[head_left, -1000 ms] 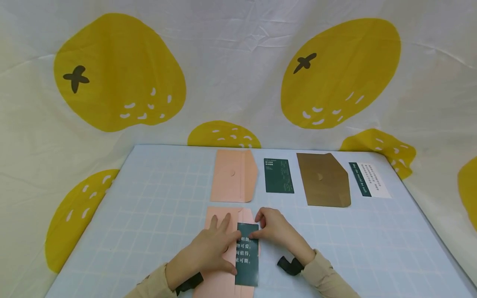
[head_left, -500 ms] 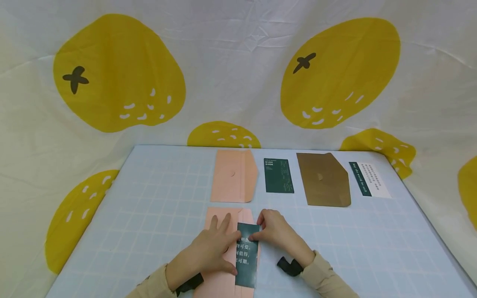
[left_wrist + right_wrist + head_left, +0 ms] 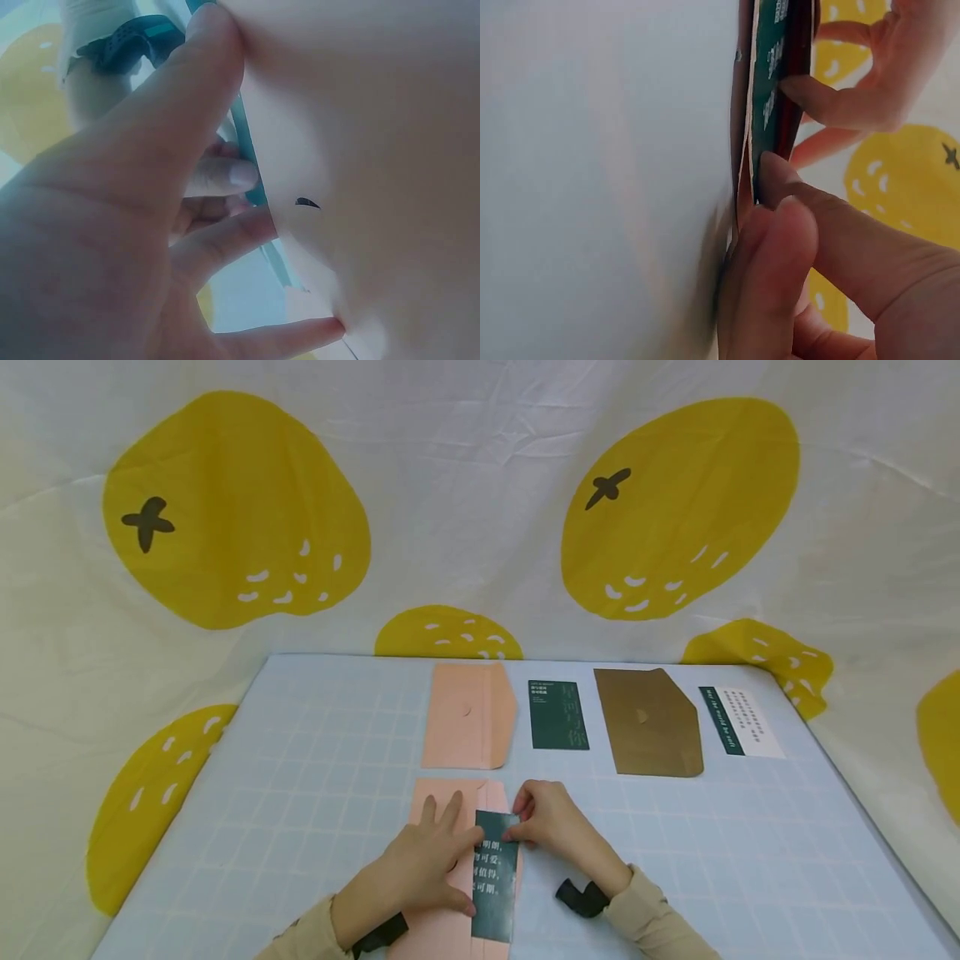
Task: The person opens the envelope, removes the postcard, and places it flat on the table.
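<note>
A green card (image 3: 495, 906) with white lettering sticks part way out of a pink envelope (image 3: 435, 931) at the front of the table. Its left side is hidden under the envelope's front panel. With fingers spread, my left hand (image 3: 416, 864) rests on that panel, its thumb and index tip beside the card. My right hand (image 3: 555, 818) pinches the card's upper right edge between thumb and fingers. The left wrist view shows the left fingers (image 3: 225, 244) along the envelope's opening. Seen edge-on in the right wrist view, the card (image 3: 769, 112) lies between the envelope's layers.
Behind the hands lie a second pink envelope (image 3: 457, 722), another green card (image 3: 557, 718), a brown envelope (image 3: 652, 735) and a white card with a green band (image 3: 750, 722). A pale blue checked cloth (image 3: 300, 802) covers the table. A fruit-patterned curtain (image 3: 465, 485) hangs behind.
The card has turned slightly in the envelope, its lower end shifting left under the panel. My right hand has shifted only slightly with it; the left hand stays put.
</note>
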`<action>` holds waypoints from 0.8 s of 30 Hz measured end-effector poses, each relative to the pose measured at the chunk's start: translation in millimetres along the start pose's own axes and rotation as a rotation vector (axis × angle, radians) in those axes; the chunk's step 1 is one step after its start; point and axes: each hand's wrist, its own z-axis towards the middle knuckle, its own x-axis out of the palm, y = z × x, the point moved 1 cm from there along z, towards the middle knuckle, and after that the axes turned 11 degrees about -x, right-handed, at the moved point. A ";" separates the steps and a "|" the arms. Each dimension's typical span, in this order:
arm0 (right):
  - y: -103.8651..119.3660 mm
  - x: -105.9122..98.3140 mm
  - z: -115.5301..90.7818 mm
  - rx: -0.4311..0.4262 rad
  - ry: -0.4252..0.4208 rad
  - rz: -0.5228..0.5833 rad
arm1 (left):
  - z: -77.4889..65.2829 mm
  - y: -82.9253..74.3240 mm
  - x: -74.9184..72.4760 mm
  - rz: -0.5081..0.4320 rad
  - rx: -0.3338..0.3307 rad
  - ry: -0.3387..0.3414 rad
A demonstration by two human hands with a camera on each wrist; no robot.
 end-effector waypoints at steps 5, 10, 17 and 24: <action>-4.6 0.5 1.6 0.015 0.007 0.084 | -1.2 0.6 0.5 0.001 -0.001 0.000; -9.1 -0.6 3.3 0.027 0.007 0.134 | -1.3 1.2 0.8 -0.002 0.004 0.000; -20.1 -2.6 4.3 0.038 0.013 0.249 | -1.1 1.7 0.4 0.001 0.011 -0.010; -29.2 -3.7 2.8 0.016 0.084 0.380 | -0.3 3.8 2.8 -0.009 0.018 -0.026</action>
